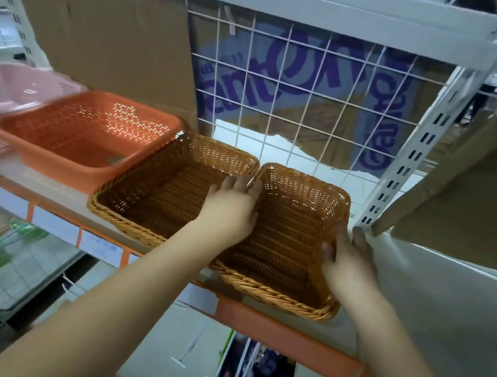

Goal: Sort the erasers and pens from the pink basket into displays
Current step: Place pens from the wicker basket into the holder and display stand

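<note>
Now, step in hand: judged as positioning the right brown rectangular woven wicker basket (281, 299) on the white shelf with the orange front strip (283, 329), ahead of any sorting.
Left hand (231, 205): pinches that basket's left rim, thumb on its side, fingers toward the left brown rectangular woven wicker basket (123, 220) touching it; cannot tell whether the neighbour's rim is caught too.
Right hand (346, 264): grips the right wall, thumb inside, fingers outside.
Task's things: pale pink perforated plastic basket (3, 91) at the far left of the shelf, blurred, just beside the orange perforated plastic basket (49, 151); contents hidden, no pens or erasers in sight.
Risk, tipping: seems to jut past the shelf edge at the front; may topple forward on release, for want of support underneath.
Risk, dragging: could pull the neighbour askew, with both rims caught in one pinch.
Risk, jamming: right fingers close to the white slotted steel upright (408, 169); likely to get squeezed by any push rightward.
Risk, mix-up: two look-alike displays side by side, no label in sight; easy to drop pens among erasers.
</note>
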